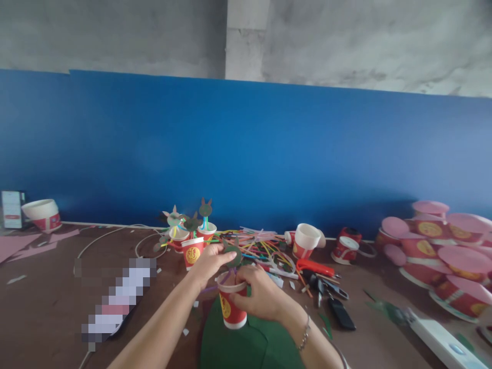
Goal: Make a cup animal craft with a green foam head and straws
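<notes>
A red-and-white paper cup (235, 316) with a yellow emblem stands over green paper (253, 343) at the front middle. My right hand (265, 294) is closed on the cup's rim and right side. Above the rim, my left hand (206, 264) pinches a dark green paper animal head (233, 259) with pointed ears between thumb and fingers. A purple strip sticks out of the cup below that head. Just behind my left hand is another red cup (192, 253), among cups bearing paper animal heads (205, 210).
Colourful pipe cleaners (265, 241) lie in a heap behind my hands. Right of them are a tilted cup (306, 241), an orange-red tool (317, 267) and keys (340, 312). Pink-topped cups (430, 230) are piled far right; a pixelated object (115, 307) lies left. A blue panel (246, 154) stands behind.
</notes>
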`<state>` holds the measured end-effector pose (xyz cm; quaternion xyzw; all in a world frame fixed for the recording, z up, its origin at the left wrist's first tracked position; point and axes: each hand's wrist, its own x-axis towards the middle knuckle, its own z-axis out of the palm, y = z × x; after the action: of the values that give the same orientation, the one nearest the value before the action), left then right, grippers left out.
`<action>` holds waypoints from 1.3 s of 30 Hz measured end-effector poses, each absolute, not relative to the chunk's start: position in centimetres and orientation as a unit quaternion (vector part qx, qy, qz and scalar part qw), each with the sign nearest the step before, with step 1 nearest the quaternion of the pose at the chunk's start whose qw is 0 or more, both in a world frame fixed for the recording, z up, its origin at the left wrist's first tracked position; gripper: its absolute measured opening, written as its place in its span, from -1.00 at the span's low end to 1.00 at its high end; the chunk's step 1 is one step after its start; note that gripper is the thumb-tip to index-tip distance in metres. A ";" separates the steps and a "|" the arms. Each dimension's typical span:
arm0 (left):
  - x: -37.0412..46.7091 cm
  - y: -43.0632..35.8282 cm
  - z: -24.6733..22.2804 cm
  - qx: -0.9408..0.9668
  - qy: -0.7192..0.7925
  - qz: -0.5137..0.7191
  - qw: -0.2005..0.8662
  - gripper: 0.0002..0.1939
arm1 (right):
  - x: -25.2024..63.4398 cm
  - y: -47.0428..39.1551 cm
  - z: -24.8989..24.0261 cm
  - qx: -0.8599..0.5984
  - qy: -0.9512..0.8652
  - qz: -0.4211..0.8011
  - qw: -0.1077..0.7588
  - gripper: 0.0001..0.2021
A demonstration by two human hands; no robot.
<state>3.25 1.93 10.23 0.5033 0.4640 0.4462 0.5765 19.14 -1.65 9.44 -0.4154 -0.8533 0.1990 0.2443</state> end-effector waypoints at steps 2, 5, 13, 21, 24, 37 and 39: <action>3.1 2.3 9.4 0.534 0.484 0.427 0.546 -0.71 | 19.4 -1.5 9.4 -0.419 -0.844 0.221 0.252 -0.85; 3.0 3.0 8.2 0.551 0.502 0.422 0.516 -0.64 | 19.9 -1.0 9.5 -0.418 -0.829 0.240 0.283 -0.89; 3.1 2.9 8.2 0.551 0.534 0.409 0.494 -0.62 | 21.9 1.5 8.1 -0.561 -0.789 0.106 0.227 -0.83; 2.9 2.6 8.8 0.536 0.530 0.418 0.506 -0.61 | 22.5 1.3 6.9 -0.601 -0.792 0.062 0.093 -0.77; 2.9 2.6 8.9 0.540 0.523 0.423 0.506 -0.60 | 22.4 1.1 6.8 -0.598 -0.793 0.064 0.098 -0.76; 2.2 2.8 9.3 0.530 0.527 0.435 0.502 -0.64 | 23.5 2.1 7.4 -0.694 -0.718 -0.002 0.044 -0.77; 2.2 2.8 9.5 0.529 0.531 0.436 0.498 -0.66 | 23.8 2.2 7.6 -0.703 -0.709 -0.007 0.044 -0.78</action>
<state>2.18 2.76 9.49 0.5287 0.5313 0.4358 0.4982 23.77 2.16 7.61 -0.7035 -0.7094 -0.0073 0.0436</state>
